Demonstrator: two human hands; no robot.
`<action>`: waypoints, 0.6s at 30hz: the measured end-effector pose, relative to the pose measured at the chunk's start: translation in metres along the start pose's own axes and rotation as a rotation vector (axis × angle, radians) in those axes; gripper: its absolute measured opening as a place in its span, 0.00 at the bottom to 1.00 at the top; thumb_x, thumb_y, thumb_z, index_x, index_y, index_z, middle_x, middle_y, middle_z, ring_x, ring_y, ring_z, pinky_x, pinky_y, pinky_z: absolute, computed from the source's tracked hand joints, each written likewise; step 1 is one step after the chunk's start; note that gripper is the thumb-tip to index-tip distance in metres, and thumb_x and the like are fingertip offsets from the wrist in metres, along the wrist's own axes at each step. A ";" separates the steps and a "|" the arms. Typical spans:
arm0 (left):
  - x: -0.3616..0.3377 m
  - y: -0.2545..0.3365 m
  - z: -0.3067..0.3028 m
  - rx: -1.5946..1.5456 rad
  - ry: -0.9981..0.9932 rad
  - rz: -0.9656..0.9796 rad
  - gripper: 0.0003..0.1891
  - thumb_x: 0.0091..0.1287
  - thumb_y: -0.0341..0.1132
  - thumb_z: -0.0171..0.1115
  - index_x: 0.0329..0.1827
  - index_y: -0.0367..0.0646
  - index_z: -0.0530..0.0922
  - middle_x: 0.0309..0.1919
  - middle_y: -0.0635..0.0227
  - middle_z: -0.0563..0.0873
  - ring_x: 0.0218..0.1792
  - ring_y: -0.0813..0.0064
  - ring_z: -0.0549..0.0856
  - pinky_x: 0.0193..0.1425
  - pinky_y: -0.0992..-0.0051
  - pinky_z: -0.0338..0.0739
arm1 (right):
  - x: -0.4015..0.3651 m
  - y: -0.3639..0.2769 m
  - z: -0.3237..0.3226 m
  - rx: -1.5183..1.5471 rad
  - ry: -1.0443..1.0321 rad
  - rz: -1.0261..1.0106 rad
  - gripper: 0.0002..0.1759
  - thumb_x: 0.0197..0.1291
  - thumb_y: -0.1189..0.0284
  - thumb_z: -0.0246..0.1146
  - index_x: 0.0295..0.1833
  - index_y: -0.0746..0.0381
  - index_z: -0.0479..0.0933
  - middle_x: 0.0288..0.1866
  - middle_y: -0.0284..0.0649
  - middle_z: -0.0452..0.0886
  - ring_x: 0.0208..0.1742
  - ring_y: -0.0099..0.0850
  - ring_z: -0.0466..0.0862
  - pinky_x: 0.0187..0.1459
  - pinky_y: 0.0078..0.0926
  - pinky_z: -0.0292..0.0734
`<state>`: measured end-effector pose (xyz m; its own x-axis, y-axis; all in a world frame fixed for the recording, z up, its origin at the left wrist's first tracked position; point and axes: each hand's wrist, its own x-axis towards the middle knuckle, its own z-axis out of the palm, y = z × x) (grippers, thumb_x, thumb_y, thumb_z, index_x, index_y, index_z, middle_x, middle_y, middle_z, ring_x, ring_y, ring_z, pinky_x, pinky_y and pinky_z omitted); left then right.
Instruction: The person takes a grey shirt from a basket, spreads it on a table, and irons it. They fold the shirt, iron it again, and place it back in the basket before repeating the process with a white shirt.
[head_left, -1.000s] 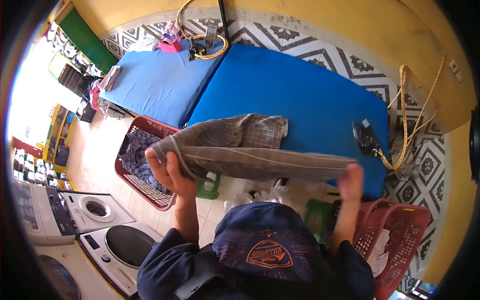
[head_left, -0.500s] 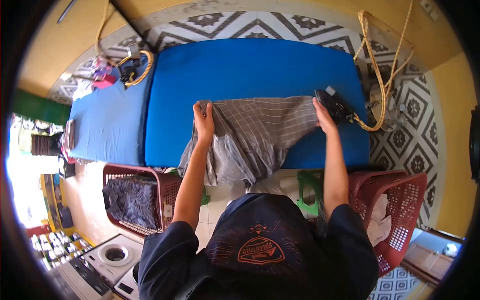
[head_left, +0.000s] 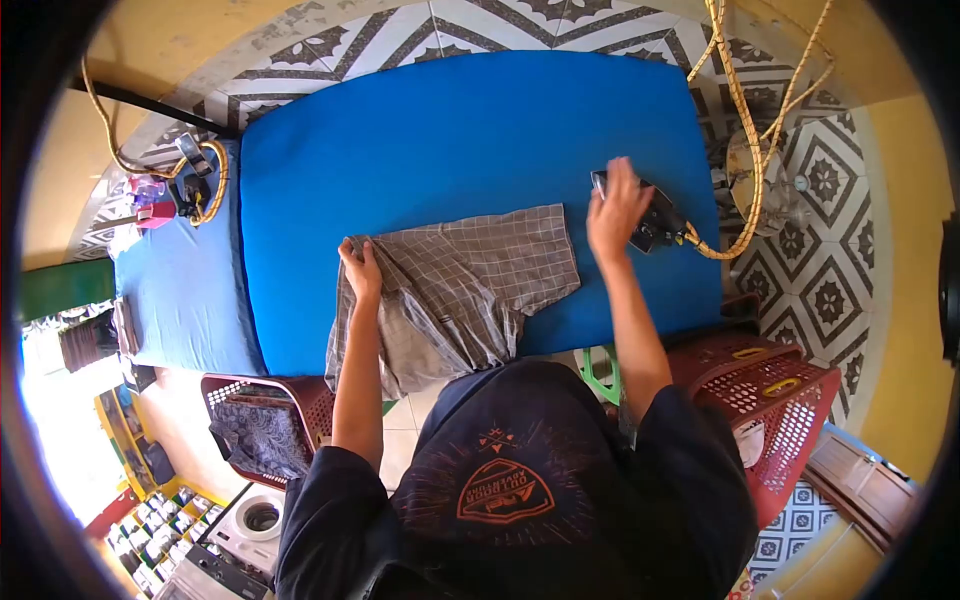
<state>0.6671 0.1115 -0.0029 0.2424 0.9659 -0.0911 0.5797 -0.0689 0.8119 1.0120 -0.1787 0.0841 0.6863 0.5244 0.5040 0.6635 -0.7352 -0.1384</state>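
A grey-brown checked garment (head_left: 480,265) lies across the near edge of the blue padded table (head_left: 430,140), its lower part hanging over. My left hand (head_left: 361,268) is closed on the garment's upper left corner. Off to the right, my right hand (head_left: 618,212) is raised beside a black iron (head_left: 655,222), partly covering it from view. Its fingers are blurred, and whether they touch the iron I cannot tell. A yellow cord runs from the iron to the right.
A second blue surface (head_left: 185,290) with another corded iron (head_left: 190,190) adjoins at the left. Red baskets stand below the table, one with dark cloth (head_left: 262,435) at left, another (head_left: 790,420) at right. Yellow cords (head_left: 757,150) hang at upper right.
My right hand has let go of the garment's right end and moved up to the iron. The garment's right end now lies flat. My left hand still holds its corner.
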 end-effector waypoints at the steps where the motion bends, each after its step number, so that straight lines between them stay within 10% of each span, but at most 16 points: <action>1: 0.003 -0.010 0.003 0.005 0.016 0.042 0.27 0.75 0.42 0.60 0.71 0.38 0.64 0.67 0.43 0.75 0.65 0.42 0.78 0.68 0.55 0.73 | 0.022 0.019 -0.008 0.020 -0.004 0.087 0.31 0.60 0.65 0.71 0.67 0.61 0.72 0.65 0.47 0.75 0.62 0.51 0.74 0.61 0.55 0.66; 8: 0.001 -0.009 0.003 0.017 0.037 -0.031 0.28 0.74 0.43 0.62 0.70 0.38 0.64 0.66 0.44 0.76 0.65 0.45 0.79 0.68 0.56 0.72 | 0.044 0.101 0.013 0.193 -0.741 0.179 0.42 0.49 0.40 0.74 0.60 0.61 0.78 0.49 0.51 0.88 0.55 0.51 0.86 0.53 0.50 0.79; 18: 0.004 0.001 -0.006 -0.044 -0.028 -0.051 0.29 0.73 0.44 0.63 0.70 0.39 0.64 0.60 0.45 0.83 0.62 0.49 0.82 0.65 0.59 0.74 | 0.053 0.087 0.002 0.209 -1.017 0.184 0.38 0.47 0.52 0.78 0.62 0.61 0.81 0.58 0.50 0.85 0.61 0.50 0.83 0.61 0.46 0.76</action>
<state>0.6640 0.1164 0.0010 0.2358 0.9604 -0.1484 0.5575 -0.0086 0.8301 1.1066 -0.2145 0.0971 0.6439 0.5968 -0.4787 0.4955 -0.8020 -0.3334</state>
